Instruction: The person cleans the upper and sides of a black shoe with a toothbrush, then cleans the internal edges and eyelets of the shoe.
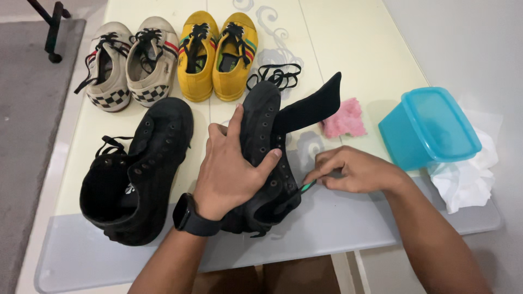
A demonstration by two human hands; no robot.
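Bare bench (348, 43) far right, w/ room to pass. Blue tub (427, 128) + pink cloth (344, 120) block right side; shoe pairs (174, 54) crowd far left.

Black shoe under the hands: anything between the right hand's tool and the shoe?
Nothing visible. The left hand grips the black shoe from above; the right hand holds a small green-tipped tool right at the shoe's side. The pink cloth lies behind, clear.

At frame centre the left hand (231, 169) clasps a black high-top shoe (267, 158) on the pale surface (354, 49), tongue pulled out. Just right, the right hand (354, 170) pinches a green-handled tool (308, 186) against the shoe's side.
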